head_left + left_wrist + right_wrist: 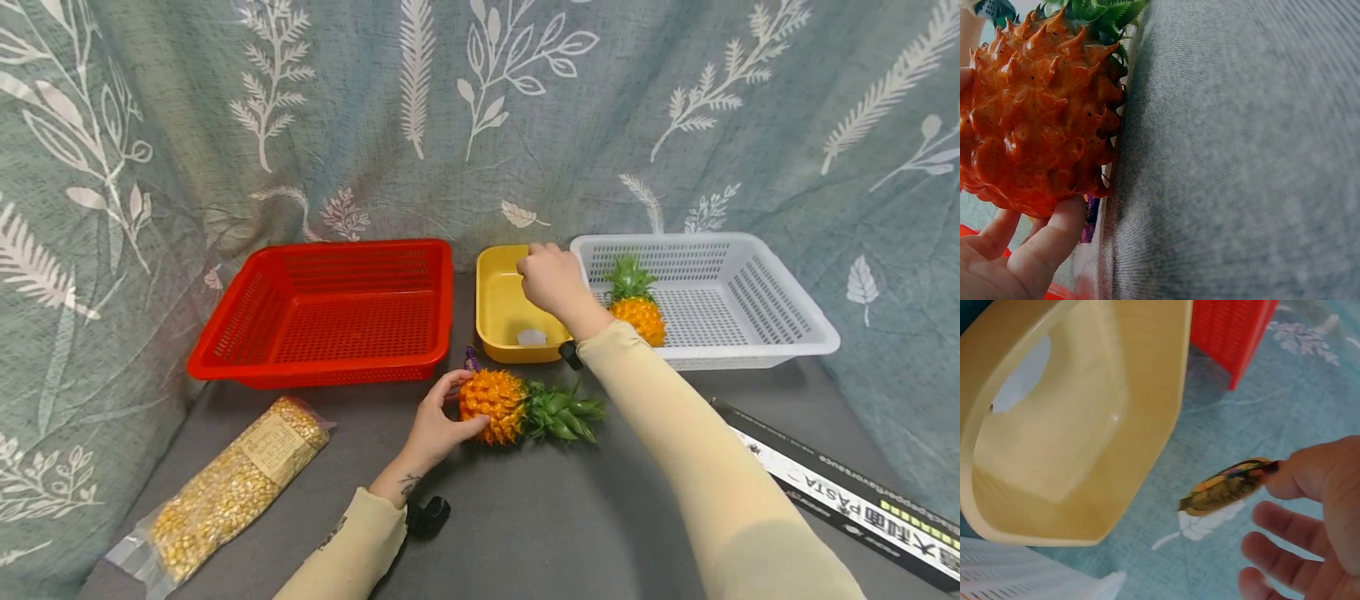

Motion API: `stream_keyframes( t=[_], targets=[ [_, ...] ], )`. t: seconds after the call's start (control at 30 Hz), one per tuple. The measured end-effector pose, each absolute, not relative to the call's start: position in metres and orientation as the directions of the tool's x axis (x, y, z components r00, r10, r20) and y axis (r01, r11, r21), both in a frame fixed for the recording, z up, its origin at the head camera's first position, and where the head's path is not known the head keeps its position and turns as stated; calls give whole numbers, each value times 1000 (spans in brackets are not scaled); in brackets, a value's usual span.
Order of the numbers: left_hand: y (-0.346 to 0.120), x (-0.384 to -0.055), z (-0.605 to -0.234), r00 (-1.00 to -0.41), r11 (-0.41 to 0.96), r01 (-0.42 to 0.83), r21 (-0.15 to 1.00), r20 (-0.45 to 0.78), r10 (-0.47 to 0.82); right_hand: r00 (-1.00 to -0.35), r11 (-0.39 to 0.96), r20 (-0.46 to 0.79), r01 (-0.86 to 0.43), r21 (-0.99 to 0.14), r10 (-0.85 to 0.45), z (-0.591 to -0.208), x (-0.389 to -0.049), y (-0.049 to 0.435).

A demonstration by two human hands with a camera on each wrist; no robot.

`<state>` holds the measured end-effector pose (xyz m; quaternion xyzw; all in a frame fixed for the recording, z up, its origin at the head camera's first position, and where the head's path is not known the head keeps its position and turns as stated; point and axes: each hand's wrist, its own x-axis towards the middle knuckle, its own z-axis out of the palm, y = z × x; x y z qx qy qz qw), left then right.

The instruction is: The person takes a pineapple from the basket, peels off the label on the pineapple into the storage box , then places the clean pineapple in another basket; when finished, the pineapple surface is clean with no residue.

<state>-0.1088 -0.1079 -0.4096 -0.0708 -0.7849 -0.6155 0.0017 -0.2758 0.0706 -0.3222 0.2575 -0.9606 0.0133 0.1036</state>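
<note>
My left hand (435,429) holds the base end of an orange pineapple (493,407) lying on its side on the dark table, its green crown to the right. The left wrist view shows fingers (1063,231) against the spiky skin of the pineapple (1041,112). My right hand (553,279) is above the right part of the yellow bin (487,308). In the right wrist view its fingertips pinch one end of a small gold-wrapped candy (1225,486), which the hand hides in the head view. A small purple-wrapped piece (471,358) lies behind the held pineapple.
A red basket (322,371) stands left of the bin, a white basket (750,358) right of it. Another pineapple (639,319) sits in the white basket. A bag of corn kernels (232,492) lies at left, a long pasta box (847,500) at right. A patterned curtain (360,108) hangs behind.
</note>
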Motion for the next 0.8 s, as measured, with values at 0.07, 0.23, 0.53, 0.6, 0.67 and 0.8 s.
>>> stream_keyframes(
  t=[0.07, 0.23, 0.53, 0.6, 0.67, 0.8],
  targets=[
    [-108, -109, -410, -990, 233, 114, 966, 91, 109, -852, 868, 176, -495, 39, -494, -325, -279, 68],
    [-107, -108, -410, -989, 228, 121, 966, 99, 106, -862, 868, 105, -490, 82, -496, -332, -286, 62],
    [-106, -106, -408, -989, 232, 131, 964, 110, 102, -874, 865, 4, -481, 143, -486, -341, -291, 48],
    [-106, -106, -408, -988, 231, 134, 964, 113, 102, -871, 863, -7, -487, 132, -491, -340, -290, 46],
    [-107, -106, -408, -988, 228, 135, 964, 114, 103, -868, 861, -7, -494, 122, -497, -339, -289, 44],
    [-107, -107, -408, -989, 229, 132, 964, 111, 101, -864, 863, 22, -500, 68, -502, -335, -287, 42]
  ],
)
